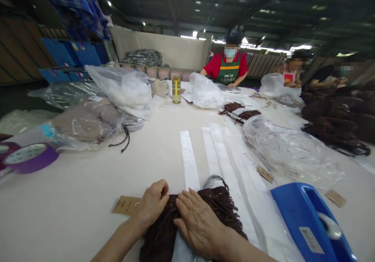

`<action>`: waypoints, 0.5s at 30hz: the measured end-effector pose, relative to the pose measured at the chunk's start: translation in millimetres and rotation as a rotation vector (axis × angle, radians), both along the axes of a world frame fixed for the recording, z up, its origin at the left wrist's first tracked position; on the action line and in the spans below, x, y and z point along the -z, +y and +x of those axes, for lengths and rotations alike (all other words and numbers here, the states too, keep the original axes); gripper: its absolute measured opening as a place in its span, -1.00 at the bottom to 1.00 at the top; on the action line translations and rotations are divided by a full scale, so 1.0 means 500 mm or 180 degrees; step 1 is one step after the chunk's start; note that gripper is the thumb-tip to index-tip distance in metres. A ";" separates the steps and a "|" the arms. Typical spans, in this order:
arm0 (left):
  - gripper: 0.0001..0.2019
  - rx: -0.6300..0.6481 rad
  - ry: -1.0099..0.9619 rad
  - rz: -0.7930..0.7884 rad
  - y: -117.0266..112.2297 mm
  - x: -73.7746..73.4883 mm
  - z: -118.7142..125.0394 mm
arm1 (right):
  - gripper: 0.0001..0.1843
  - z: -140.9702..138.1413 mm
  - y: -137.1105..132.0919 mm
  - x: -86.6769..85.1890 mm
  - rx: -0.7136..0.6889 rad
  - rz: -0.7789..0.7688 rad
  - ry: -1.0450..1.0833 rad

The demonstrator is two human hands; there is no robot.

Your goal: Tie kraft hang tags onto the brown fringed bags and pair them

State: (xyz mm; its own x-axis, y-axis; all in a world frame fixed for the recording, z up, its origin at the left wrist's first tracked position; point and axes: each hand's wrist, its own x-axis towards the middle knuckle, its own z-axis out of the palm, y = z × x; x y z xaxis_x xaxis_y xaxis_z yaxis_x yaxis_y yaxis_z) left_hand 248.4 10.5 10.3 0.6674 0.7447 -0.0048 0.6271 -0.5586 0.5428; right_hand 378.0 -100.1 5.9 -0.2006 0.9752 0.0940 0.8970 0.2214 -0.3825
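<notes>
A dark brown fringed bag [156, 234] lies on the white table [82, 199] right in front of me. My left hand [152, 201] is closed at its upper left edge, the fingertips pinched on the brown material. Beside that hand lies a tan card tag [125, 205], partly covered by it. My right hand [199, 223] rests flat across the middle of the bag, fingers stretched out and pointing away from me. Under its palm, some clear plastic [183, 246] shows. Just beyond the bag, a white paper strip [189, 160] runs away from me.
At the right stands a blue tape dispenser [310, 223]; purple tape rolls [32, 158] lie left. Clear plastic bags [281, 148] and a bagged taupe item [90, 117] flank the middle. Farther back are a bottle [176, 90] and a co-worker in a green apron [230, 72].
</notes>
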 end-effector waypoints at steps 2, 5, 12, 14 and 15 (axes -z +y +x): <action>-0.84 0.0160 -0.0133 0.0440 -0.022 -0.027 -0.009 | -0.67 0.014 0.000 -0.030 -0.0054 -0.0042 0.0235; -0.81 0.0588 -0.0333 0.0706 -0.088 -0.050 -0.029 | -0.69 0.033 -0.033 -0.067 0.0219 0.0155 0.0591; -0.81 -0.0141 -0.0191 -0.0414 -0.191 -0.032 -0.037 | -0.72 -0.003 -0.159 -0.039 0.1287 -0.0166 0.0404; -0.85 -0.0461 -0.0170 -0.1050 -0.185 -0.031 -0.026 | -0.73 -0.017 -0.161 -0.036 0.1599 -0.0279 0.0431; -0.87 -0.0589 -0.0165 -0.1311 -0.179 -0.030 -0.020 | -0.75 -0.021 -0.157 -0.039 0.1787 -0.0377 0.0511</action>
State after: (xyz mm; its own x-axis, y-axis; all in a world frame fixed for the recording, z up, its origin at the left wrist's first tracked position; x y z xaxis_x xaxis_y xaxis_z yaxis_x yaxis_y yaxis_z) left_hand 238.4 -79.1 25.3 0.5304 0.7945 -0.2958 0.6622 -0.1704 0.7297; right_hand 367.3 -178.3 25.3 0.3566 0.9336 -0.0353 0.7933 -0.3226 -0.5163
